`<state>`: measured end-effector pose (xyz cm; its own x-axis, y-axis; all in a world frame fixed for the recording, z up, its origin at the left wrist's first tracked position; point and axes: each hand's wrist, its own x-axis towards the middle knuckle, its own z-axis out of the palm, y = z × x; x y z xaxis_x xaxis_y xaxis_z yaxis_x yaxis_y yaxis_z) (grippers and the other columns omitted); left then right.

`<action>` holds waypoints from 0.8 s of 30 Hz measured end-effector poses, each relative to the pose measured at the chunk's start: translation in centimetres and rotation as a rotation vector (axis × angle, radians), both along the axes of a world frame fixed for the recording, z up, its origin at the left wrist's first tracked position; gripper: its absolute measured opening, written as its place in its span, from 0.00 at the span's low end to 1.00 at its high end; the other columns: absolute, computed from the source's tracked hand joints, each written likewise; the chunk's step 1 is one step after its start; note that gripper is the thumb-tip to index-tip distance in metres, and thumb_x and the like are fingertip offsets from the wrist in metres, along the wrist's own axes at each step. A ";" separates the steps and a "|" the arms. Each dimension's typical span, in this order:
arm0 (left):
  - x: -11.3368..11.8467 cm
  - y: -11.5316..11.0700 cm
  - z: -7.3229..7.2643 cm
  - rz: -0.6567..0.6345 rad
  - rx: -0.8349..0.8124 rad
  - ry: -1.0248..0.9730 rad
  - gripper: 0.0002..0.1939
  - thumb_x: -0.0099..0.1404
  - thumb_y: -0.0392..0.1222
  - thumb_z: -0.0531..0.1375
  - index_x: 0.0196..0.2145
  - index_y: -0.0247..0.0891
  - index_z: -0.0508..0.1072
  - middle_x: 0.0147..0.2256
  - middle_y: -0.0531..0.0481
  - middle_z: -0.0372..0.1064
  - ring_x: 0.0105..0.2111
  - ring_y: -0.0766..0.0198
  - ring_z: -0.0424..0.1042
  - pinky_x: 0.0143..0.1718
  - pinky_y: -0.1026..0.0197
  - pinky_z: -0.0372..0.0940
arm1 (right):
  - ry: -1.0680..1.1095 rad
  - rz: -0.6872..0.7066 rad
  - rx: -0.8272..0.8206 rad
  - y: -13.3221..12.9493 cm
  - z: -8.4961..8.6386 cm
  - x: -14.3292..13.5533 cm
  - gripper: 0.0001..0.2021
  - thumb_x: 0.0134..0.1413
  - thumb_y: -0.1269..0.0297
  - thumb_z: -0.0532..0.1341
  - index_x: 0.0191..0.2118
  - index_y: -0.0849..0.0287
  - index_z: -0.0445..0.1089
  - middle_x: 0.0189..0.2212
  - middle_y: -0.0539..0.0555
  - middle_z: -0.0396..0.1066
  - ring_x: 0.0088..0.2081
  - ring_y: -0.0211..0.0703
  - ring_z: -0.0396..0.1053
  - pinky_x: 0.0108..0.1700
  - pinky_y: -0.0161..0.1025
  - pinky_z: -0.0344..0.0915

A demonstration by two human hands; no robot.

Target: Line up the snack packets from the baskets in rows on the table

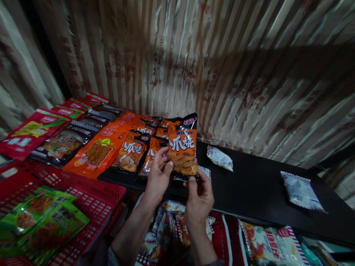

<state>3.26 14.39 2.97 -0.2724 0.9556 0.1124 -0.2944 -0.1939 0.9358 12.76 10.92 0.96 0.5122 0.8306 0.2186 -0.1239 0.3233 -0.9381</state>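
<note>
An orange and black snack bag (182, 148) is held up over the shelf, its printed front facing me. My left hand (160, 170) grips its left edge with bent fingers. At the bag's lower right corner, my right hand (200, 197) pinches it between thumb and fingers. Just left of it, matching orange and black bags (131, 150) stand in rows, partly hidden by the held one. Beside those lie long orange packets (97, 153), dark brown packets (62, 142) and red packets (31, 131).
Two small white packets (220, 158) (302, 191) lie on the black shelf (249, 186). A red basket (101, 197) with several green packets (53, 228) stands at lower left. More white snack bags (280, 250) fill containers at lower right. Pleated wrapping (192, 55) covers the back.
</note>
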 end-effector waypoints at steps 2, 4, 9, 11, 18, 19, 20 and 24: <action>0.0 -0.2 0.2 -0.019 -0.018 -0.015 0.23 0.56 0.43 0.65 0.49 0.44 0.69 0.48 0.48 0.72 0.51 0.59 0.70 0.52 0.59 0.62 | -0.122 -0.032 0.070 -0.4 0.4 0.2 0.12 0.52 0.61 0.63 0.43 0.55 0.73 0.39 0.53 0.74 0.34 0.40 0.70 0.38 0.38 0.68; -0.2 -0.4 0.5 -0.024 -0.026 -0.045 0.19 0.56 0.47 0.65 0.45 0.42 0.73 0.50 0.47 0.71 0.53 0.58 0.67 0.54 0.60 0.60 | -0.302 -0.063 0.178 -0.8 0.6 0.3 0.12 0.53 0.67 0.61 0.44 0.52 0.75 0.38 0.53 0.74 0.39 0.42 0.70 0.41 0.39 0.68; -0.4 -0.9 1.3 -0.135 0.031 -0.285 0.25 0.55 0.60 0.64 0.41 0.37 0.75 0.42 0.47 0.75 0.45 0.56 0.73 0.48 0.58 0.65 | -0.787 -0.113 0.453 -1.5 0.1 0.2 0.21 0.52 0.76 0.59 0.49 0.47 0.74 0.33 0.52 0.71 0.36 0.42 0.69 0.37 0.39 0.69; -0.2 -1.1 1.7 -0.158 0.030 -0.384 0.27 0.53 0.60 0.66 0.42 0.37 0.74 0.40 0.48 0.76 0.42 0.58 0.74 0.46 0.59 0.67 | -0.954 -0.150 0.531 -1.6 -0.2 0.0 0.23 0.52 0.78 0.58 0.51 0.48 0.73 0.32 0.52 0.69 0.35 0.42 0.68 0.38 0.40 0.69; -0.5 -1.1 1.8 -0.171 -0.075 -0.470 0.26 0.50 0.48 0.71 0.46 0.40 0.72 0.40 0.50 0.76 0.41 0.58 0.76 0.45 0.59 0.69 | -1.180 -0.093 0.528 -2.3 -0.9 -1.1 0.19 0.56 0.79 0.56 0.50 0.57 0.72 0.32 0.55 0.67 0.37 0.44 0.64 0.38 0.40 0.69; -0.7 -1.0 1.7 -0.181 -0.093 -0.461 0.27 0.50 0.47 0.71 0.47 0.40 0.72 0.40 0.50 0.76 0.40 0.58 0.76 0.45 0.59 0.69 | -1.190 -0.057 0.510 -2.4 -0.9 -1.2 0.18 0.57 0.78 0.55 0.50 0.57 0.72 0.32 0.56 0.68 0.38 0.44 0.64 0.38 0.40 0.69; -0.9 -0.9 1.5 -0.183 -0.103 -0.452 0.27 0.50 0.46 0.71 0.47 0.40 0.71 0.40 0.50 0.76 0.40 0.58 0.76 0.44 0.59 0.70 | -1.196 -0.010 0.497 -2.5 -1.0 -1.2 0.19 0.57 0.78 0.55 0.51 0.58 0.71 0.33 0.56 0.68 0.38 0.45 0.65 0.39 0.41 0.69; -1.8 -0.5 1.0 -0.171 -0.121 -0.401 0.28 0.51 0.46 0.70 0.50 0.40 0.71 0.45 0.48 0.76 0.41 0.58 0.76 0.44 0.58 0.71 | -1.078 0.159 0.544 -2.2 -0.4 -0.2 0.20 0.56 0.75 0.54 0.54 0.59 0.69 0.33 0.56 0.71 0.36 0.44 0.67 0.39 0.42 0.68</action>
